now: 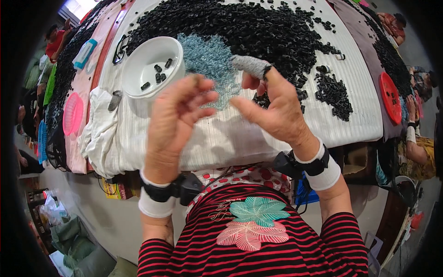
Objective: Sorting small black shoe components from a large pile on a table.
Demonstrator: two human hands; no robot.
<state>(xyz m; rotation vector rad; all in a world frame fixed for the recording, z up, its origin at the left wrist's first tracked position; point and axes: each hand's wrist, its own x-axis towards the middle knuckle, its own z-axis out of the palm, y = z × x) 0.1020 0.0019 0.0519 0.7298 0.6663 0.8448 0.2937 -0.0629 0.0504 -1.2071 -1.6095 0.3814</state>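
My left hand (177,113) is raised over the near part of the table, beside a white bowl (134,81). Its fingers are curled but apart and slightly blurred, and nothing shows between them. Opposite it, my right hand (279,99) has thumb and index finger spread, with a grey knitted cover (249,63) on the index finger. The other fingers bend inward, partly hidden. Several small black cylindrical parts (158,69) lie in the bowl. Between and beyond my hands spreads a heap of small shiny blue-grey pieces (207,55), bordered by a large heap of small black plastic parts (277,39).
A smaller pile of black pieces (334,97) sits to the right. White cloth (99,129) and black-framed glasses (121,50) lie left. Pink basket (73,113) and red tray (390,98) stand on neighbouring tables, where other people sit.
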